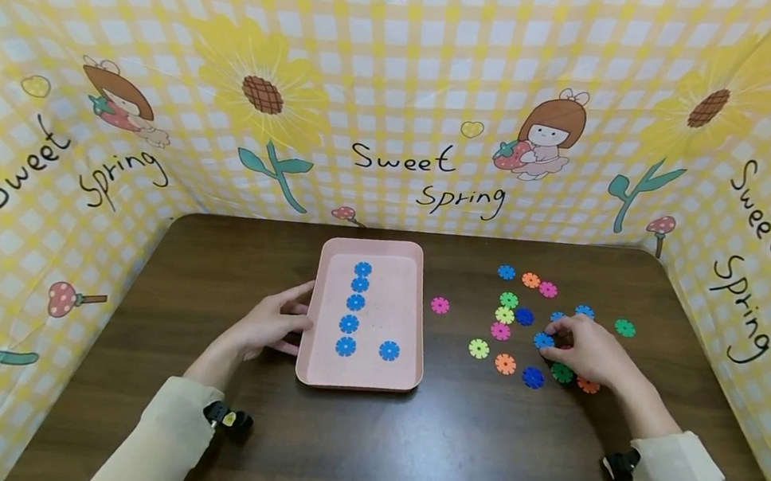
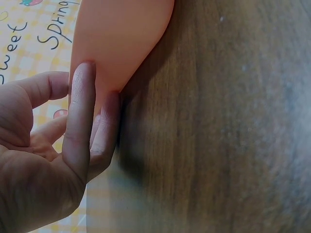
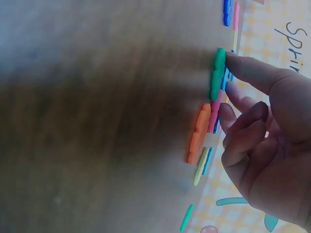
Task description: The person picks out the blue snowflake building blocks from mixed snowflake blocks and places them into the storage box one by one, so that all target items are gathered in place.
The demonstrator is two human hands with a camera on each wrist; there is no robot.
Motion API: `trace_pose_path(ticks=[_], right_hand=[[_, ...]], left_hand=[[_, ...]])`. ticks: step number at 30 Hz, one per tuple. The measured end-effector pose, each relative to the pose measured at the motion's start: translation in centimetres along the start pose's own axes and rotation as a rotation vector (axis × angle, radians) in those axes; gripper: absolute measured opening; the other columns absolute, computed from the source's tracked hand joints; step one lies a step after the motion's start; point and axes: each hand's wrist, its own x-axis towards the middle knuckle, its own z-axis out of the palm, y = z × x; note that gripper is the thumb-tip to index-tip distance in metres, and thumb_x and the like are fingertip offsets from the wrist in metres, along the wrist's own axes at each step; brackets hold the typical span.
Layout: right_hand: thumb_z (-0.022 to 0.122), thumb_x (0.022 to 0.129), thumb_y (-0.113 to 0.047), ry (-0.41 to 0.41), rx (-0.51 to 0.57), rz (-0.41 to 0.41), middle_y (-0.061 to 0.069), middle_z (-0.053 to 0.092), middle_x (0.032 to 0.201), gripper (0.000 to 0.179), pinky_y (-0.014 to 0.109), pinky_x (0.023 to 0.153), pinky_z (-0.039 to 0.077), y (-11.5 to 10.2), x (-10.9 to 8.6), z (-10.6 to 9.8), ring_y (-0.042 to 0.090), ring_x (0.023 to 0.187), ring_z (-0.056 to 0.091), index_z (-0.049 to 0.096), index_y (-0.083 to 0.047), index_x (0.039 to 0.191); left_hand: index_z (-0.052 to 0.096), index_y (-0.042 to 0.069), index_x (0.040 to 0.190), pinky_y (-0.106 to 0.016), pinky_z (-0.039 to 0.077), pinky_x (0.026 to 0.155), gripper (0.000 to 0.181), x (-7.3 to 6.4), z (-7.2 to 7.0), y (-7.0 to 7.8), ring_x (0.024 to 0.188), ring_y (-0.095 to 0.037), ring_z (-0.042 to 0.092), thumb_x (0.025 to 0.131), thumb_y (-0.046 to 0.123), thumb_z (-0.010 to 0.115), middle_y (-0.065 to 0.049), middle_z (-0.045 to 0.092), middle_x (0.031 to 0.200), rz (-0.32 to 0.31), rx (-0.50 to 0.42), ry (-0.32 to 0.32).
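My left hand rests along the left side of the pink tray; in the left wrist view its fingertips touch the outer wall. Inside the tray, several blue snowflake discs make a column on the left, and a single blue disc lies at lower right. Right of the tray, my right hand pinches a blue snowflake disc between thumb and index finger, among the scattered pieces. Close under that hand are a green disc and an orange disc, both partly covered.
Loose discs in several colours spread over the right of the brown table, including a pink disc beside the tray and a green disc at far right. Yellow checked cloth walls in the back and sides.
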Motion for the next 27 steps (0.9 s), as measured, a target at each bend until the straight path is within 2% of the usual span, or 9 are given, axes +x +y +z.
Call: trace_pose_path(ticks=[5, 11, 14, 24, 27], right_hand=[[0.079, 0.093, -0.023, -0.02, 0.04, 0.036, 0.008, 0.069, 0.104, 0.032, 0.049, 0.084, 0.056, -0.3, 0.1, -0.1, 0.026, 0.096, 0.064, 0.068, -0.002, 0.114], [0.076, 0.094, -0.017, -0.007, 0.088, 0.043, 0.004, 0.067, 0.093, 0.025, 0.037, 0.069, 0.052, -0.4, 0.0, -0.1, 0.02, 0.079, 0.061, 0.062, -0.006, 0.112], [0.071, 0.098, -0.014, -0.001, 0.115, 0.042, 0.003, 0.069, 0.092, 0.02, 0.035, 0.066, 0.051, -0.5, -0.1, -0.1, 0.019, 0.075, 0.06, 0.061, -0.006, 0.114], [0.068, 0.101, -0.016, 0.039, 0.164, 0.008, 0.005, 0.071, 0.099, 0.016, 0.037, 0.074, 0.055, -0.9, -0.3, 0.1, 0.02, 0.084, 0.066, 0.069, -0.01, 0.116], [0.069, 0.101, -0.018, 0.054, 0.166, -0.008, 0.005, 0.07, 0.101, 0.018, 0.036, 0.071, 0.055, -1.4, -0.2, 0.0, 0.02, 0.083, 0.066, 0.071, -0.011, 0.117]], left_hand=[[0.028, 0.03, 0.166, -0.047, 0.064, 0.076, 0.077, -0.1, 0.1, -0.1, 0.107, -0.033, 0.067, 0.1, 0.011, 0.064, -0.026, 0.048, 0.143, -0.004, -0.002, 0.004], [0.028, 0.03, 0.166, -0.047, 0.064, 0.076, 0.077, -0.1, 0.0, 0.0, 0.107, -0.033, 0.067, 0.1, 0.012, 0.065, -0.026, 0.047, 0.145, -0.005, -0.002, 0.005], [0.028, 0.03, 0.166, -0.047, 0.064, 0.075, 0.077, 0.0, 0.0, 0.0, 0.107, -0.033, 0.068, 0.1, 0.012, 0.065, -0.026, 0.047, 0.145, -0.005, -0.006, 0.004], [0.029, 0.03, 0.166, -0.048, 0.064, 0.075, 0.077, 0.1, -0.1, -0.2, 0.106, -0.033, 0.068, 0.1, 0.012, 0.065, -0.025, 0.047, 0.145, 0.001, -0.008, -0.002], [0.029, 0.03, 0.166, -0.047, 0.064, 0.075, 0.077, 0.0, -0.1, -0.2, 0.106, -0.033, 0.068, 0.1, 0.012, 0.065, -0.025, 0.047, 0.145, 0.004, -0.011, -0.003]])
